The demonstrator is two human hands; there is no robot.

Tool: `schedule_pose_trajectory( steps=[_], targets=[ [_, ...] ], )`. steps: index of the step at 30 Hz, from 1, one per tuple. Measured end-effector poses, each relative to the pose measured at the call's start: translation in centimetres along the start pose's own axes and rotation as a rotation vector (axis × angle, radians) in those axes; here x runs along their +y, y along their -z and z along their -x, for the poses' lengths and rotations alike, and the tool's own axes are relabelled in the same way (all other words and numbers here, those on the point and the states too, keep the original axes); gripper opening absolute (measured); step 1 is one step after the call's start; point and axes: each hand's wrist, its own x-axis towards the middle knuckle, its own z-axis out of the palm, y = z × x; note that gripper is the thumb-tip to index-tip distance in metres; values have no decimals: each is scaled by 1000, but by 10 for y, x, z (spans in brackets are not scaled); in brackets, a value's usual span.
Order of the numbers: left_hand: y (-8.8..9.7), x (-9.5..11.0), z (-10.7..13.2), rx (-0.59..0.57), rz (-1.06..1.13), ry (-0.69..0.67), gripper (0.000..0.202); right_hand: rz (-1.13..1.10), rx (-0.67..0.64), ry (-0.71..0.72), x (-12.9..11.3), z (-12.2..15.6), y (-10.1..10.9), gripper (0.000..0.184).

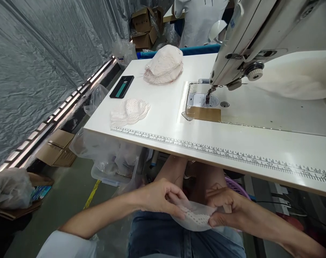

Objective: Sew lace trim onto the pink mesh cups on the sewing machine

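Above my lap, both hands pinch a small clear plastic bag [188, 225] with a piece of white eyelet lace fabric [197, 216] in it. My left hand [167, 199] grips its left side, thumb in front and fingers curled behind. At the right side, my right hand [224, 206] closes thumb and fingers on the plastic near the lace. Whether the lace lies fully inside the bag I cannot tell. On the table lies another lace piece [130, 111], flat near the front left edge.
A sewing machine [238, 46] stands on the white table [163, 125], which has a printed ruler along its front edge. A black phone [121, 87] and a pale fabric cap [164, 64] lie at the left. Below are a plastic bin [109, 177] and cardboard box [57, 147]. Another person [200, 21] is beyond.
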Motion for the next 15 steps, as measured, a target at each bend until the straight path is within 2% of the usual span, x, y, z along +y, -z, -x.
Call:
schedule_pose_trajectory(
  steps=[4,8,15],
  targets=[
    [1,4,1,54,-126,-69,38,-14,18,-20,6,7,-2,43],
    [-1,7,3,36,-172,-154,34,-16,26,-51,7,13,-5,40],
    [-4,9,5,12,-216,-166,34,23,35,-51,5,16,-5,38]
  ],
)
